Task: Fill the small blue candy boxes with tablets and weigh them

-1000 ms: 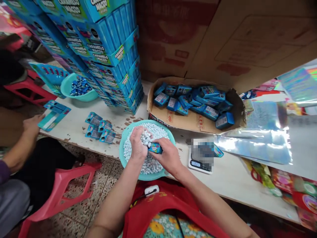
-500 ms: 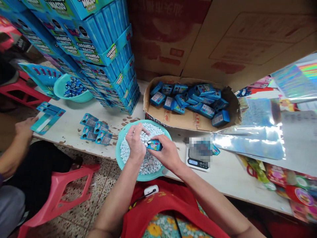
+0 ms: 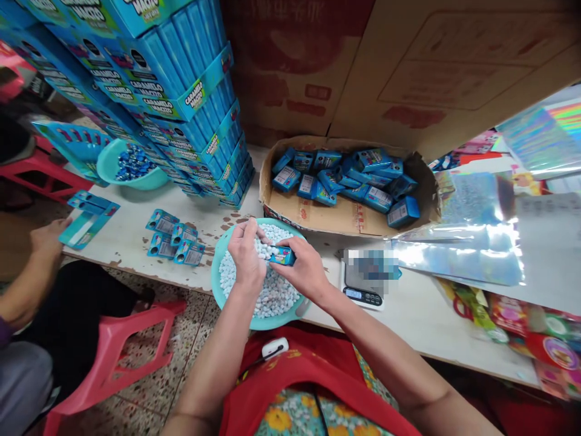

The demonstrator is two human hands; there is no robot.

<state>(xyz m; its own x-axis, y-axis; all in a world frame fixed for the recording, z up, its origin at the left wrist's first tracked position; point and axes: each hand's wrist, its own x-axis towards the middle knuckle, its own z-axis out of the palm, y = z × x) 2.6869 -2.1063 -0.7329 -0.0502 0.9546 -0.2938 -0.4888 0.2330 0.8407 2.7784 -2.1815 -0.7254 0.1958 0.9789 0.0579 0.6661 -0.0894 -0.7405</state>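
Over a turquoise bowl [image 3: 216, 275] full of small white candies [image 3: 276, 298], both my hands are close together. My left hand [image 3: 247, 257] is curled around a handful of the candies, some showing between its fingers and thumb. A small blue candy box [image 3: 283, 256] is pinched in my right hand [image 3: 306, 269], lying sideways with one end toward the candies in my left hand. Whether any candies are inside the box is hidden. To the right of the bowl stands a small digital scale [image 3: 363, 297], its top blurred out.
A cut-down carton [image 3: 318, 215] holding blue boxes lies behind the bowl. Stacked display boxes [image 3: 181, 109] rise at the left. Several blue boxes [image 3: 175, 237] lie near a co-worker's hand [image 3: 48, 239]. Silvery sheets [image 3: 481, 242] cover the right side.
The camera view has shifted slightly. My hands stay over the bowl, with the blue box still held against the candies in my left hand.
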